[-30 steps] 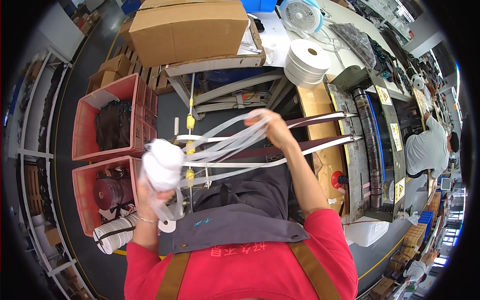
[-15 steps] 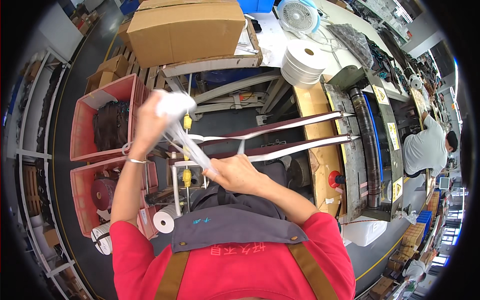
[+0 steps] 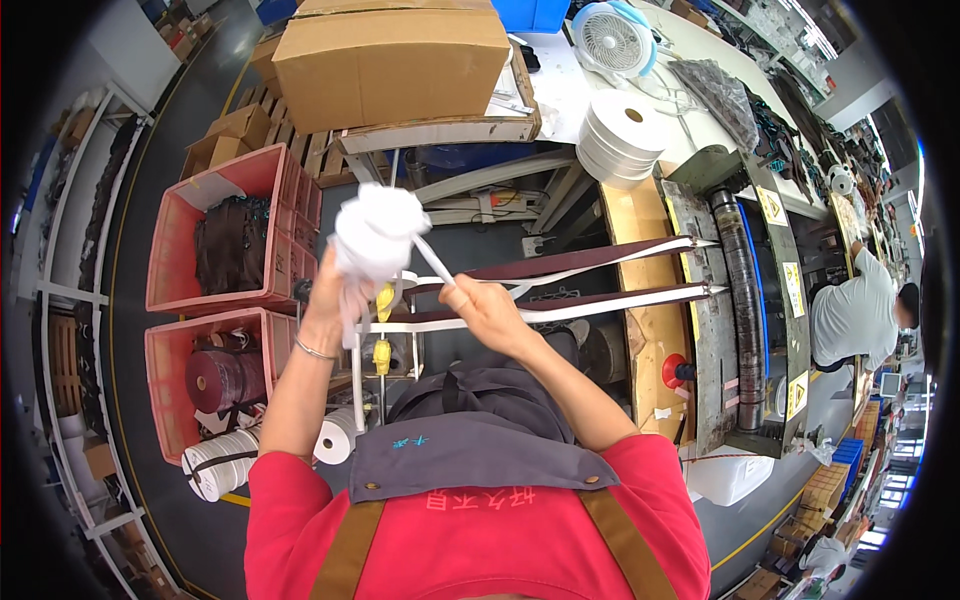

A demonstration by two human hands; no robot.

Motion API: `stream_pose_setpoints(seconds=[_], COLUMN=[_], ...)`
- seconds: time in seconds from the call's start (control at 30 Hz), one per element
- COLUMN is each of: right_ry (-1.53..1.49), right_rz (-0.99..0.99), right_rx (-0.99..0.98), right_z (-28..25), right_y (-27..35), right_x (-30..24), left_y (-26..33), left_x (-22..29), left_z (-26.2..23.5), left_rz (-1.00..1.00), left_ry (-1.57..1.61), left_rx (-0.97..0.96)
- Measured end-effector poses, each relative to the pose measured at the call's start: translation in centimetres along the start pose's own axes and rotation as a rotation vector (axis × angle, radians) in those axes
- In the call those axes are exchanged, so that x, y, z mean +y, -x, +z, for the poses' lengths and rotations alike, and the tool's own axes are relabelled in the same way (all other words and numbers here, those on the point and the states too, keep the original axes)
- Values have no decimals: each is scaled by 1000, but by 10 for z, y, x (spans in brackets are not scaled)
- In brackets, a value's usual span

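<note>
My left hand [image 3: 328, 305] is closed around a loose, blurred bundle of white tape [image 3: 380, 230], held up over the metal stand in front of me. One length of the tape stretches from the bundle to my right hand [image 3: 487, 315], which pinches it between thumb and fingers. Beneath and beyond my hands, two maroon straps [image 3: 560, 262] with white tape alongside run rightward to the machine with the dark roller [image 3: 737, 300]. Yellow fittings [image 3: 382, 357] sit on an upright rod beside the bundle, partly covered by it.
Pink crates [image 3: 160, 255] with dark straps and rolls stand at left. White tape rolls lie near the lower crate. A large cardboard box [image 3: 390, 65], a stack of white rolls [image 3: 622, 140] and a fan [image 3: 612, 42] are at the back. Another person [image 3: 855, 315] works far right.
My left hand has swung right with the bundle, which now looks bulkier. My right hand has shifted slightly right and up, with the tape between the hands shorter.
</note>
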State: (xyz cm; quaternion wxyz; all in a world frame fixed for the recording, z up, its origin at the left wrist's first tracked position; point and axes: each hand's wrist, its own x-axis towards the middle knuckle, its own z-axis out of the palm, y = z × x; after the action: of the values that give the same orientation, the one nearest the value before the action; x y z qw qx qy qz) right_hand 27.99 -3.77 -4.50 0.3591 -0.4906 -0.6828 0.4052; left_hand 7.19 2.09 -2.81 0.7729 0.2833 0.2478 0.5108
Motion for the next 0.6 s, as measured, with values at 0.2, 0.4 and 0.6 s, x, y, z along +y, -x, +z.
stream_pose_setpoints(seconds=[0.2, 0.4, 0.6], right_ry=[443, 61, 356], right_rz=[-357, -228, -274], right_rx=[-21, 89, 206], right_z=[5, -4, -10], right_y=[19, -18, -6], right_x=[-19, -10, -23], left_y=[-23, 2, 21], left_x=[25, -20, -21], left_z=[22, 0, -6], left_rz=[247, -490, -144], left_ry=[-1254, -662, 103], left_rx=[32, -585, -196])
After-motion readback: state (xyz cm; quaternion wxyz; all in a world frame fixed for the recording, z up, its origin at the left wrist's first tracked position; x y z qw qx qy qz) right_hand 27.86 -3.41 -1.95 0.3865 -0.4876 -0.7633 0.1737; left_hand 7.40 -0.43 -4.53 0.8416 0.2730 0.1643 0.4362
